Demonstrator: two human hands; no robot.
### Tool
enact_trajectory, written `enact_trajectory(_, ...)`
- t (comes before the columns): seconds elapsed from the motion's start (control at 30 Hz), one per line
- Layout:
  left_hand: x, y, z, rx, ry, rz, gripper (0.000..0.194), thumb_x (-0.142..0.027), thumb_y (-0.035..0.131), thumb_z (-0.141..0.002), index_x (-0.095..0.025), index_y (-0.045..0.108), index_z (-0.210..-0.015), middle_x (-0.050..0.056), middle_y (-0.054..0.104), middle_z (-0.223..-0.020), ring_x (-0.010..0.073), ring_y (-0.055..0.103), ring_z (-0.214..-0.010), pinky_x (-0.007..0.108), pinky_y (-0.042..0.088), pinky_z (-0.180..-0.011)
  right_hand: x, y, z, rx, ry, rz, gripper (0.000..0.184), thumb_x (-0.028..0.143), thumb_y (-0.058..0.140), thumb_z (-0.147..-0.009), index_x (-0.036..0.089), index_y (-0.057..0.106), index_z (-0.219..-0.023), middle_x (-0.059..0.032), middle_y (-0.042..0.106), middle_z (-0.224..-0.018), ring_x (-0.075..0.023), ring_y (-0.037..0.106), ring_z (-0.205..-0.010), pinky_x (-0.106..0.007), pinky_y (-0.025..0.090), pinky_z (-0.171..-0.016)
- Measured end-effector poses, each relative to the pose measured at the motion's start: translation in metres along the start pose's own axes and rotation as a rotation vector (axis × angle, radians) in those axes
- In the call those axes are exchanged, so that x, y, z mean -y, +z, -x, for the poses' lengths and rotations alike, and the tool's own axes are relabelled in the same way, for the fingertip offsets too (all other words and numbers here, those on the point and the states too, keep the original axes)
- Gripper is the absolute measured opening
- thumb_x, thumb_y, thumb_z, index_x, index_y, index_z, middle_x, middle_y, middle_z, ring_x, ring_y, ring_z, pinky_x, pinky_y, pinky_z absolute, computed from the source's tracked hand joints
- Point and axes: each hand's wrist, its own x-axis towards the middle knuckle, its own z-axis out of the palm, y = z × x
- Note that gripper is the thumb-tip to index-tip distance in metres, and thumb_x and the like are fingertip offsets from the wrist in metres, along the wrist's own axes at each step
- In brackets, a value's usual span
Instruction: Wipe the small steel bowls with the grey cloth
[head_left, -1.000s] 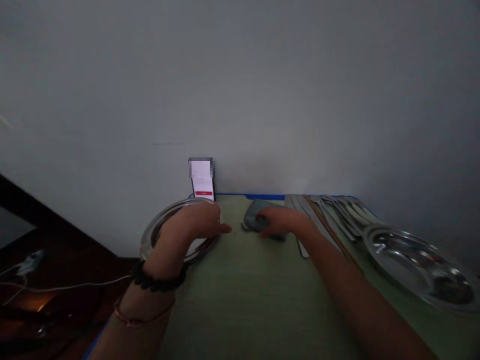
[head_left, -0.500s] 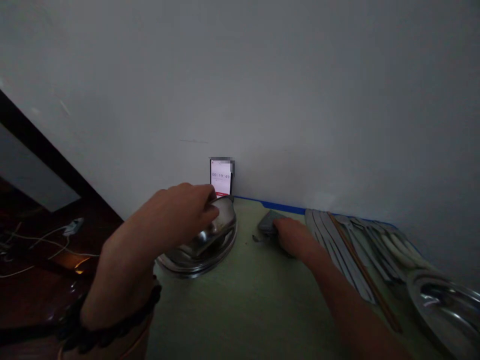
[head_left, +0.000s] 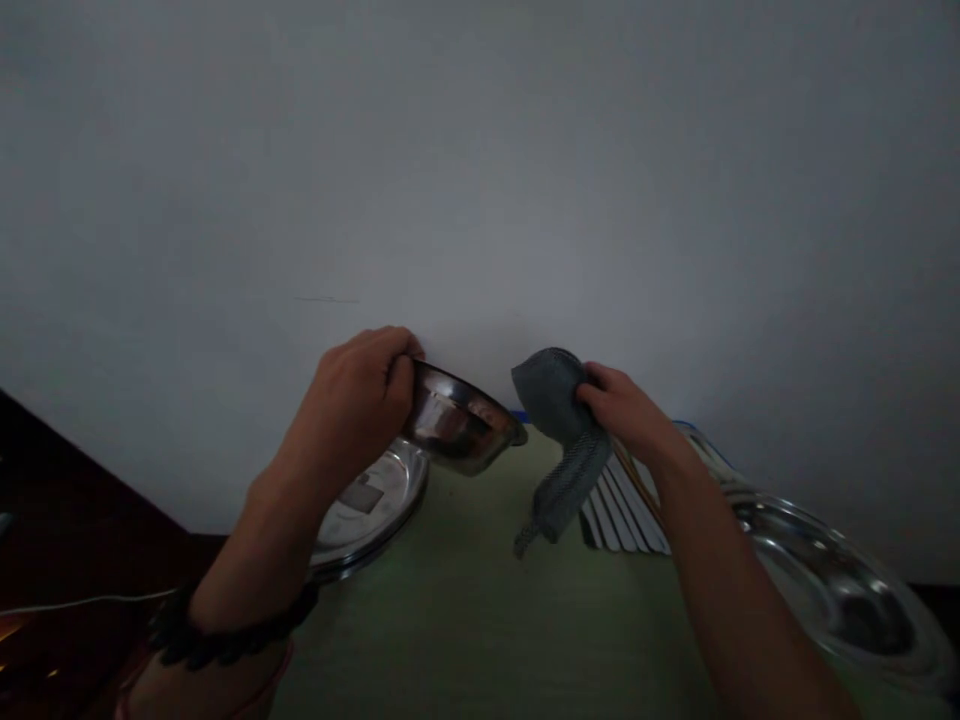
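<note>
My left hand (head_left: 367, 390) is closed on the rim of a shiny metal bowl (head_left: 457, 420), thumb over the near side. The bowl hangs tilted above the table, its inside turned away from view. My right hand (head_left: 615, 400) pinches a grey mesh cloth (head_left: 566, 410), whose loose end dangles below the fingers. A short gap separates cloth and bowl. Beneath the left hand lie stacked round metal plates (head_left: 405, 490), the upper one bearing a greyish rectangular patch.
Right of the cloth, several flat metal utensils (head_left: 615, 515) lie side by side, partly behind my right forearm. A large metal basin (head_left: 832, 570) stands farther right. The green tabletop (head_left: 480, 600) meets a grey wall (head_left: 480, 180). A white cable (head_left: 90, 603) runs at lower left.
My left hand has lifted the bowl off the plates and moved it right. My right hand has raised the cloth from the table. The view has shifted, and the phone no longer shows.
</note>
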Motion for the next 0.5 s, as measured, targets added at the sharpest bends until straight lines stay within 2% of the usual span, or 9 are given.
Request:
enact_trajectory(0.1, 0.001, 0.000, 0.000, 0.028, -0.018, -0.060, 0.022, -0.022, 0.032, -0.082, -0.019, 0.054, -0.080, 0.008, 0.061, -0.083, 0.0200, 0.055, -0.079, 0.032, 0.040, -0.075, 0.000, 0.004, 0.005, 0.127, -0.045, 0.101, 0.011, 0.020, 0.045, -0.068, 0.019, 0.054, -0.072, -0.0008, 0.059, -0.071, -0.0141, 0.052, -0.067, -0.025, 0.039, -0.059)
enact_trajectory(0.17, 0.001, -0.005, 0.002, 0.019, -0.048, -0.070, 0.025, -0.021, 0.031, -0.084, -0.017, 0.056, -0.083, 0.008, 0.062, -0.086, 0.0188, 0.054, -0.080, 0.031, 0.039, -0.076, 0.000, 0.007, 0.006, 0.070, -0.052, 0.099, 0.011, 0.020, 0.046, -0.068, 0.018, 0.054, -0.075, -0.0014, 0.060, -0.073, -0.0143, 0.053, -0.067, -0.025, 0.040, -0.059)
enact_trajectory(0.23, 0.002, -0.010, 0.004, -0.010, -0.072, -0.057, 0.025, -0.020, 0.031, -0.084, -0.016, 0.056, -0.082, 0.007, 0.062, -0.087, 0.0167, 0.053, -0.079, 0.029, 0.039, -0.075, 0.002, 0.009, 0.006, -0.025, -0.048, 0.016, 0.014, 0.023, 0.046, -0.069, 0.018, 0.054, -0.080, -0.0010, 0.059, -0.076, -0.0146, 0.054, -0.067, -0.026, 0.042, -0.059)
enact_trajectory(0.33, 0.005, -0.017, 0.006, -0.060, -0.087, -0.038, 0.024, -0.019, 0.032, -0.084, -0.015, 0.056, -0.081, 0.005, 0.062, -0.085, 0.0137, 0.050, -0.075, 0.026, 0.037, -0.071, 0.005, 0.006, 0.008, -0.096, -0.043, -0.062, 0.015, 0.026, 0.049, -0.070, 0.019, 0.052, -0.083, -0.0006, 0.059, -0.079, -0.0150, 0.056, -0.069, -0.026, 0.045, -0.059)
enact_trajectory(0.43, 0.007, -0.020, 0.006, -0.053, -0.107, -0.046, 0.026, -0.020, 0.032, -0.084, -0.015, 0.057, -0.082, 0.003, 0.060, -0.081, 0.0125, 0.048, -0.071, 0.025, 0.036, -0.069, 0.002, 0.001, 0.008, -0.112, -0.034, 0.069, 0.012, 0.027, 0.049, -0.072, 0.020, 0.049, -0.081, -0.0013, 0.060, -0.080, -0.0152, 0.057, -0.071, -0.027, 0.046, -0.063)
enact_trajectory(0.5, 0.006, -0.020, 0.006, -0.034, -0.106, -0.050, 0.026, -0.019, 0.032, -0.084, -0.015, 0.058, -0.082, 0.003, 0.060, -0.080, 0.0122, 0.047, -0.070, 0.025, 0.035, -0.068, -0.007, -0.003, 0.005, -0.031, -0.024, 0.234, 0.010, 0.026, 0.049, -0.074, 0.020, 0.050, -0.082, -0.0029, 0.062, -0.084, -0.0158, 0.058, -0.076, -0.027, 0.046, -0.069)
